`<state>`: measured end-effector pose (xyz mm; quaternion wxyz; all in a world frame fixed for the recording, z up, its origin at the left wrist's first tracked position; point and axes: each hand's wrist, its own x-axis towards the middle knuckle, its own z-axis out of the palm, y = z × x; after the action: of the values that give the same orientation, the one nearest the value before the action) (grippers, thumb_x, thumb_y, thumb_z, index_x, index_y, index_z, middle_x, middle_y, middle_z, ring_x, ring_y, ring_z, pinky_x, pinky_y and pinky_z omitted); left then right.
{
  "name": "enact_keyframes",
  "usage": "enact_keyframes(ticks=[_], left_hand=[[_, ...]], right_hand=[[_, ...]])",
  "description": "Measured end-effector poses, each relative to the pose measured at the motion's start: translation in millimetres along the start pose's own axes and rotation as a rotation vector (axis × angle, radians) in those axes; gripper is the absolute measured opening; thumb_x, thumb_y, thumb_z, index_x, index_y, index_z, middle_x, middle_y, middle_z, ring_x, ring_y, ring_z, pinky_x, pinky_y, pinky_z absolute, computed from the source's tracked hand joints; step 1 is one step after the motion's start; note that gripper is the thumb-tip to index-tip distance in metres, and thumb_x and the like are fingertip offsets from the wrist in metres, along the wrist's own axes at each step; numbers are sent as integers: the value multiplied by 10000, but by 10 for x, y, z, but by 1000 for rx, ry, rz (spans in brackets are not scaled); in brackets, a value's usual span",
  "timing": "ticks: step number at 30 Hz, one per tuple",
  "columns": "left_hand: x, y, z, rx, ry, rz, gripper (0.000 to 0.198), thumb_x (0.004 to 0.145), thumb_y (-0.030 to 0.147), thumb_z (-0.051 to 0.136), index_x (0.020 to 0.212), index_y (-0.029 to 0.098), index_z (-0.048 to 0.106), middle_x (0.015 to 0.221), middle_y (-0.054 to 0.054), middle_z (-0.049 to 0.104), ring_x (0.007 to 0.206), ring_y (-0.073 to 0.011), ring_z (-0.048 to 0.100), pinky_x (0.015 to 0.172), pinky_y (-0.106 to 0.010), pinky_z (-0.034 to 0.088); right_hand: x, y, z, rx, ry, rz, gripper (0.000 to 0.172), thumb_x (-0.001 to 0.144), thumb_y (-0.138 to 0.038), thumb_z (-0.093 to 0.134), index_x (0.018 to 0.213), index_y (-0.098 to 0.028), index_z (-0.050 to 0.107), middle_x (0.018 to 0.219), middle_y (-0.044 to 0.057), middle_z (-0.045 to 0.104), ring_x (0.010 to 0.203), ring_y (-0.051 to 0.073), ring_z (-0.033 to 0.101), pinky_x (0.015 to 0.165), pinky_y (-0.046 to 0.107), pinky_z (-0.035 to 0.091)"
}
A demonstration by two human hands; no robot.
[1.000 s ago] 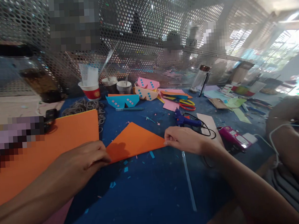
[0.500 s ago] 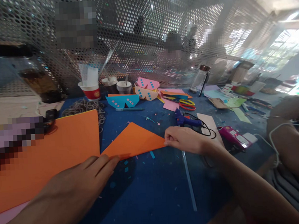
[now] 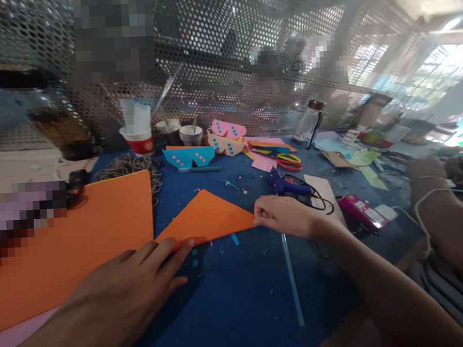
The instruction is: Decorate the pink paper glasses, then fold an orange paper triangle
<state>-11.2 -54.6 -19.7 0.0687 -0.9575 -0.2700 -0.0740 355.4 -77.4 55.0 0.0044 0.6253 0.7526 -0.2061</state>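
Note:
A folded triangle of orange paper [image 3: 208, 216] lies on the blue tabletop [image 3: 230, 298], its peak pointing away from me. My right hand [image 3: 284, 215] pinches the triangle's right corner between closed fingers. At the lower left edge, my left hand [image 3: 144, 276] rests with stretched fingers, the fingertips on the fold and the thumb apart. Under the left wrist and forearm is a large stack of orange sheets [image 3: 102, 227], with a pink sheet [image 3: 22, 329] showing below it.
Beyond my right hand lie a blue glue gun [image 3: 290, 185], red-and-yellow scissors [image 3: 289, 162] and a magenta device [image 3: 359, 211]. Decorated paper pieces [image 3: 189, 156], cups [image 3: 139, 142] and tangled cord [image 3: 128, 166] line the back. A clear glue stick [image 3: 293, 284] lies in front. Another person's arm [image 3: 443, 219] is at right.
My left hand has slid a little right along the fold, and its thumb now sticks out to the side. The right hand keeps its pinch on the corner.

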Motion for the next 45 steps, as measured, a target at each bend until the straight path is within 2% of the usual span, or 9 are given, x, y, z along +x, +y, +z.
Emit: enact_keyframes(ticks=[5,11,16,19,23,29,35,39,45], left_hand=[[12,-9,-6,-4,-48,-10,518,1137,487,414,1575,309,625,1228,-112,809,949,-305,746,744,-412,538],[25,-28,-1,38,29,57,520,1142,489,390,1527,274,665,1218,-116,817,928,-307,744,709,-422,531],[71,43,-38,23,51,59,550,1156,480,336,1531,238,658,1160,-129,818,937,-319,739,764,-450,544],[51,80,13,-45,63,29,565,1144,534,385,1542,230,645,1258,-144,791,1018,-321,725,842,-445,548],[-6,73,122,-35,71,23,576,1127,578,439,1524,228,667,1296,-145,780,1007,-317,716,864,-434,526],[18,22,137,-68,47,63,600,1124,571,463,1667,317,497,1281,-93,797,1042,-303,721,863,-411,513],[85,22,91,-117,-21,25,569,1116,560,471,1645,358,527,1317,-72,791,1065,-293,721,890,-410,535],[78,12,116,-90,-15,45,574,1125,525,472,1673,358,483,1335,-82,785,1088,-309,713,886,-424,526],[54,-33,159,-84,13,88,570,1140,502,454,1690,354,448,1309,-67,795,1081,-295,715,880,-422,513]], right_hand=[[-11,-18,-6,-8,-2,7,105,1055,-285,658,1004,-200,691,1061,59,751,920,202,674,790,308,421],[-11,-22,-1,-17,2,12,108,1055,-290,658,1013,-201,702,1073,70,758,938,213,678,806,322,433],[-13,-37,-17,-17,11,5,128,1056,-296,663,985,-198,703,1047,73,761,935,218,673,805,340,427],[-21,-63,-38,-36,10,17,147,1057,-312,674,964,-200,700,1008,64,762,909,215,669,795,340,416],[-25,-73,-45,-45,17,18,151,1053,-315,692,958,-198,698,997,56,761,891,205,669,784,328,402],[-13,-26,-24,-25,21,-9,135,1055,-299,687,977,-190,706,1016,60,760,908,204,665,774,324,391],[-10,18,-47,2,-7,-17,100,1049,-278,686,1000,-195,713,1035,57,763,912,202,676,779,307,408],[-4,50,-53,9,-11,-37,80,1048,-262,684,1018,-194,715,1057,58,771,911,201,676,770,304,410],[-7,69,-41,-7,17,-46,145,1057,-312,686,986,-193,731,1027,60,781,914,211,679,779,316,411]])
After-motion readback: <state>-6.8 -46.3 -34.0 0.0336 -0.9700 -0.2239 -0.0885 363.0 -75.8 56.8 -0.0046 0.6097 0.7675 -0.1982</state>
